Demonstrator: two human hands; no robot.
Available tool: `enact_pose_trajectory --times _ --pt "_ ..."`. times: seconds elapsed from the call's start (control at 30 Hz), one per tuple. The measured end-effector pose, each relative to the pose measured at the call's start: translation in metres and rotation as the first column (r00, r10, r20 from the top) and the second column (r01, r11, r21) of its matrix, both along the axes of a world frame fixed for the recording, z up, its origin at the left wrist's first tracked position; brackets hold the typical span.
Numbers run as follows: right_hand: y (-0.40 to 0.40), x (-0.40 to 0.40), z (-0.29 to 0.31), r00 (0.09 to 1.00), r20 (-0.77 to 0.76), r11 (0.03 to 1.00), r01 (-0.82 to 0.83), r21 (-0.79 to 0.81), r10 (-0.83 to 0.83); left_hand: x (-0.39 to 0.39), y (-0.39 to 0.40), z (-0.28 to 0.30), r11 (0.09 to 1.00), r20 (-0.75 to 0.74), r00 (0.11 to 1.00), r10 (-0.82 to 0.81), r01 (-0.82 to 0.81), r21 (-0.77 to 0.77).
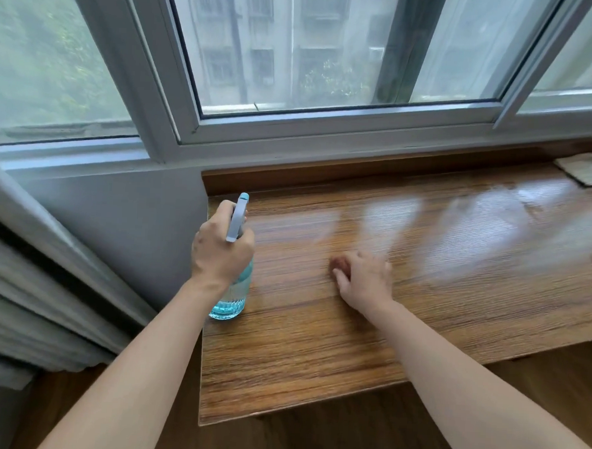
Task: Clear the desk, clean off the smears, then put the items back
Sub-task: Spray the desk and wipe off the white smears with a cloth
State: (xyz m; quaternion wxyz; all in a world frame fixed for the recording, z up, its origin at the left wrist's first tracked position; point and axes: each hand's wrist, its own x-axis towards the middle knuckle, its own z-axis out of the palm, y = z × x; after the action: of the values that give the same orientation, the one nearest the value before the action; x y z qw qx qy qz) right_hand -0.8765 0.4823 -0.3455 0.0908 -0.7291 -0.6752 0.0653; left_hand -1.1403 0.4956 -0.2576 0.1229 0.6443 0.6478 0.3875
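Near the left edge of the brown wood-grain desk, left of the frame's centre, the left hand grips the neck of a clear ribbed spray bottle with blue liquid, fingers curled round it below its grey and light-blue spray head. Its base stands on or just above the desk's left edge; the blur leaves that unclear. At centre frame the right hand rests on the desk top, fingers bent and reaching toward the left, touching a small reddish smear on the wood; whether anything is held under the fingers I cannot tell, as this part is blurred. Pale reflections of the window lie across the right half of the desk. In the upper right corner of the desk sits a flat grey-brown cloth. A white-framed sliding window fills the top of the frame, and a grey pleated curtain hangs at the left.
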Motion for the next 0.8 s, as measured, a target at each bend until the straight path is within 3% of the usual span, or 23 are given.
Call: enact_pose_trajectory --times 0.1,0.2,0.27,0.37,0.47,0.8 --pt "-0.047 0.004 0.011 0.919 -0.091 0.921 -0.387 -0.032 0.383 0.020 -0.007 0.004 0.999 0.039 0.998 -0.051 0.050 0.009" --pt "-0.087 0.023 0.018 0.828 -0.099 0.823 -0.561 -0.094 0.553 0.054 -0.010 0.008 0.992 0.077 0.990 -0.119 0.115 0.045" --pt "-0.096 0.047 0.017 0.858 -0.108 0.859 -0.509 -0.054 0.502 0.083 -0.009 0.013 0.984 0.109 0.979 -0.169 0.161 0.079" --pt "-0.091 0.094 0.025 0.936 -0.263 0.969 -0.207 0.133 0.236 0.134 -0.008 0.020 0.971 0.131 0.965 -0.226 0.212 0.108" --pt "-0.083 0.146 0.041 0.920 -0.387 0.975 0.032 0.219 0.057 0.189 -0.013 0.023 0.954 0.115 0.952 -0.284 0.268 0.131" --pt "-0.081 0.267 0.078 0.866 -0.496 0.954 0.196 0.229 -0.059 0.331 -0.024 0.023 0.926 0.141 0.918 -0.371 0.355 0.126"
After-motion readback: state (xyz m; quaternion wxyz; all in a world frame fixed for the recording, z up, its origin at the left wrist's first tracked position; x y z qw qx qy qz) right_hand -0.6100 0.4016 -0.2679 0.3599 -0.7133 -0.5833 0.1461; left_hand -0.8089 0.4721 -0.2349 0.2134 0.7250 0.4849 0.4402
